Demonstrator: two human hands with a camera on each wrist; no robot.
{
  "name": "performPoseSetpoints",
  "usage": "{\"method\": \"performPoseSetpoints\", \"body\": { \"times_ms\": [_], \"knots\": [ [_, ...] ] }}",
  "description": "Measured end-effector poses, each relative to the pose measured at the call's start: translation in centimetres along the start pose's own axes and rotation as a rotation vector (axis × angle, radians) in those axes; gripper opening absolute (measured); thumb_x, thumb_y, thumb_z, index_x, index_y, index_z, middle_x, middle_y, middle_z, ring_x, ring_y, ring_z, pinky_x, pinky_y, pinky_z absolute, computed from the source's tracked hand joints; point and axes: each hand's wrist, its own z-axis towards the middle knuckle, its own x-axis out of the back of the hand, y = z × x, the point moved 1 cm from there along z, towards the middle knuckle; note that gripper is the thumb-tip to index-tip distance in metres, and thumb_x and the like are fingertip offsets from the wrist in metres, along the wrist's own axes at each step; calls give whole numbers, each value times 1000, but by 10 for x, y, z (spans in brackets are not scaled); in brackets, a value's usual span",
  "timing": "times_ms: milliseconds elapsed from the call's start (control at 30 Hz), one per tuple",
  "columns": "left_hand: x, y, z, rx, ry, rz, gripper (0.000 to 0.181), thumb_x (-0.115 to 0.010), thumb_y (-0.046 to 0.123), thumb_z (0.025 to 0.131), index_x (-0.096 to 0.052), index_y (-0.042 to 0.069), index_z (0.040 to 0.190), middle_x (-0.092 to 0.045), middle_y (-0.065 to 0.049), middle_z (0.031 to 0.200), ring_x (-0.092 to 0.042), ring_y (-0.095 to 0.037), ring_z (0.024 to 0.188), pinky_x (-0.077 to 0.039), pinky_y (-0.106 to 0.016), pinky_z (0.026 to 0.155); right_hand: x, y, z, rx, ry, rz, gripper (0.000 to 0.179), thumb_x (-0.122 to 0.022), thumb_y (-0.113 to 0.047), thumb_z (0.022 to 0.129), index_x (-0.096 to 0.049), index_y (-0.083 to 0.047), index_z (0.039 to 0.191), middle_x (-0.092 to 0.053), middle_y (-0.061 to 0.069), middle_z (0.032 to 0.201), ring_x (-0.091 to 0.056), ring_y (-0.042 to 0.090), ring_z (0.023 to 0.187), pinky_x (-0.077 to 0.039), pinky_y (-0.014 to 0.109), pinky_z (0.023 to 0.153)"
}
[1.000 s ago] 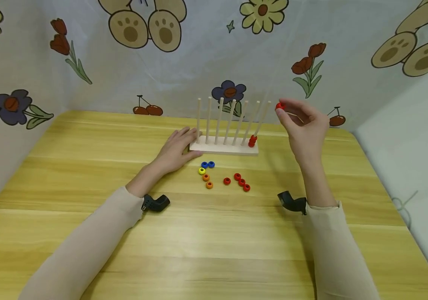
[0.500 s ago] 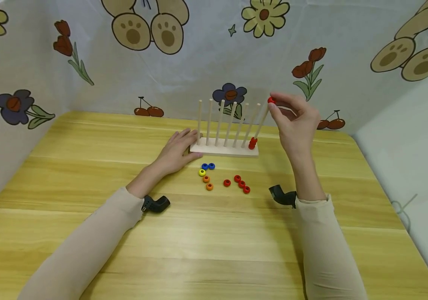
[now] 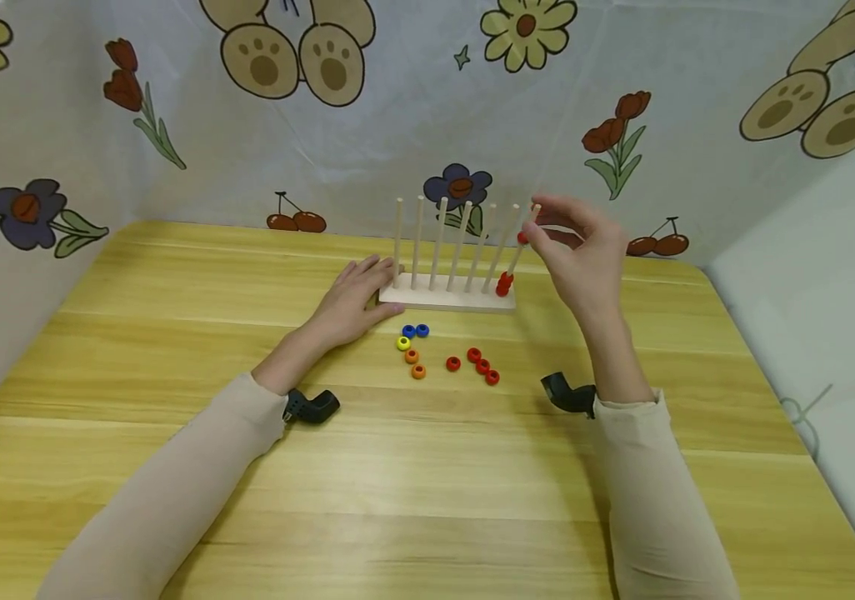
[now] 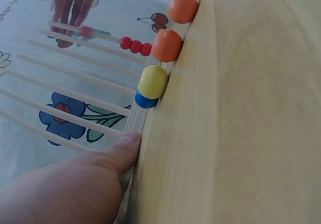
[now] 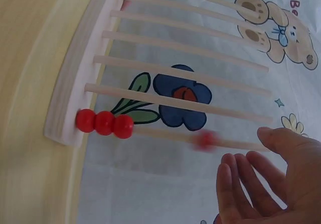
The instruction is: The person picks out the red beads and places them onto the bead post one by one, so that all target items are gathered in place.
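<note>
A wooden peg rack (image 3: 446, 297) with several upright pegs stands toward the back of the table. My left hand (image 3: 351, 302) holds the left end of its base, thumb along the front edge and fingers at the back. Three red beads (image 5: 104, 123) are stacked at the bottom of the rightmost peg. Higher on that same peg, a single red bead (image 5: 206, 140) is blurred, off the fingertips. Beside the peg's upper end is my right hand (image 3: 577, 250), thumb and fingers parted with nothing between them.
In front of the rack lie blue beads (image 3: 422, 331), a yellow bead (image 3: 403, 343), orange beads (image 3: 418, 372) and several red beads (image 3: 482, 367) on the wooden table (image 3: 397, 500). A patterned cloth (image 3: 397, 142) hangs behind the table.
My right hand has moved left to the rightmost peg, put the red bead over its tip and let go. The bead is now partway down the peg. My left hand stays in place.
</note>
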Motion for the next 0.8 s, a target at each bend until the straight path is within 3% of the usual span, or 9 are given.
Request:
{"method": "performPoseSetpoints", "body": {
  "times_ms": [233, 400, 633, 800],
  "knots": [
    [-1, -1, 0, -4, 1, -1, 67, -65, 43, 105, -46, 11, 160, -34, -11, 171, -16, -32, 164, -3, -50, 135, 10, 17, -10, -65, -67, -88, 30, -76, -22, 99, -77, -7, 125, -77, 8, 122, -72, 9, 106, -59, 19, 94],
    [-1, 0, 1, -9, 0, -6, 67, -65, 43, 105, -46, 12, 161, -34, -11, 171, -16, -32, 164, -3, -50, 135, 15, 27, -22, -101, -155, -166, 28, -73, -26, 101, -78, -9, 123, -77, 5, 121, -73, 16, 108, -60, 25, 97],
    [-2, -1, 1, -8, 4, -1, 66, -66, 42, 104, -48, 11, 159, -34, -12, 171, -16, -33, 164, -3, -51, 135, 14, 35, -41, -76, -354, -224, 24, -74, -23, 101, -79, -8, 119, -79, 7, 113, -75, 22, 106, -62, 47, 96],
    [-1, 0, 0, -10, 1, -1, 66, -67, 42, 104, -48, 11, 159, -34, -13, 171, -16, -34, 164, -3, -52, 135, 8, 36, -54, -82, -512, -230, 21, -77, -22, 99, -80, -9, 115, -80, 4, 111, -75, 21, 103, -64, 46, 92]
  ]
}}
